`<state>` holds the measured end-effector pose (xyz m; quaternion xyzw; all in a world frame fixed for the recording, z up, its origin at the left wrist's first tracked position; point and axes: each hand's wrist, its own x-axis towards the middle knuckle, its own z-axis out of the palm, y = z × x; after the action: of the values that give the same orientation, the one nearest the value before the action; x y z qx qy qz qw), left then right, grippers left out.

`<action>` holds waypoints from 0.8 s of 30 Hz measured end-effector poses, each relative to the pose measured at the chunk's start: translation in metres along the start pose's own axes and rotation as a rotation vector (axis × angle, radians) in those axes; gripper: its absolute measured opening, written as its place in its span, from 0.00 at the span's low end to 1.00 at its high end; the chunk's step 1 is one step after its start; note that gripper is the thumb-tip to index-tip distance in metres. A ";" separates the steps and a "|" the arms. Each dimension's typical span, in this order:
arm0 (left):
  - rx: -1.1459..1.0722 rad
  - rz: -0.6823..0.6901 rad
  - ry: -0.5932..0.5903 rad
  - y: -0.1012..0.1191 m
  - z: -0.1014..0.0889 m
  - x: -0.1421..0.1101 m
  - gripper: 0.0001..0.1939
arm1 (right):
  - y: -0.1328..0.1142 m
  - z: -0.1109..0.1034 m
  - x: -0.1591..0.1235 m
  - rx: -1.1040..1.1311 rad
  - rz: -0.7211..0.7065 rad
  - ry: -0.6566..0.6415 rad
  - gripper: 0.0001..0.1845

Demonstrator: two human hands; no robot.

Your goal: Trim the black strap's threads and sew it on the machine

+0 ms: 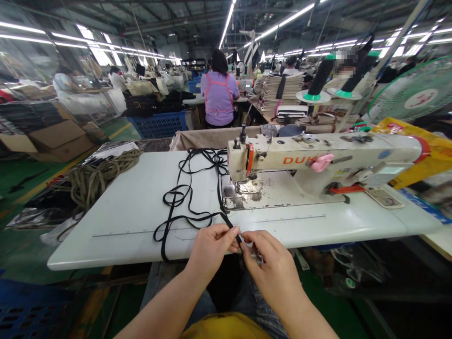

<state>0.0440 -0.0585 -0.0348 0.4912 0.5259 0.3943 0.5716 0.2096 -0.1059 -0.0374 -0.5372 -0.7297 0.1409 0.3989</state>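
Note:
Both hands pinch a narrow black strap (226, 218) near the front edge of the white sewing table. My left hand (214, 242) has it between thumb and fingers. Just to the right, my right hand (265, 252) grips the same strap lower down, its fingers closed. From my hands the strap runs up towards the needle area of a sewing machine (275, 157). More of the black strap lies in loose loops on the table's left half, and one length hangs over the front edge. Whatever lies under my fingertips is hidden.
The white table (130, 197) spreads around the machine. Olive-brown straps (92, 176) are heaped beyond its left edge. Thread cones (321, 77) and a green fan (416, 94) stand at the right. A person in a purple top (219, 99) sits ahead, beside a blue crate (158, 125).

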 end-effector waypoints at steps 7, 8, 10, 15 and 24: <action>0.042 0.029 -0.020 -0.002 0.004 -0.003 0.19 | 0.000 0.007 -0.004 -0.115 -0.095 0.012 0.14; 0.043 0.026 -0.023 -0.002 0.004 -0.003 0.19 | -0.001 0.007 -0.003 -0.096 -0.077 0.011 0.14; 0.042 0.016 -0.005 -0.002 0.002 -0.003 0.20 | -0.001 0.005 0.000 -0.003 0.006 0.020 0.12; 0.010 -0.002 0.118 -0.002 -0.011 0.005 0.21 | 0.002 0.001 0.007 0.521 0.358 0.164 0.12; -0.407 -0.032 -0.137 -0.009 -0.003 0.000 0.25 | -0.014 0.004 0.016 1.297 0.734 0.164 0.22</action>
<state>0.0408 -0.0601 -0.0433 0.3827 0.4032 0.4490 0.6996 0.1956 -0.0962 -0.0242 -0.4121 -0.2420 0.6263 0.6159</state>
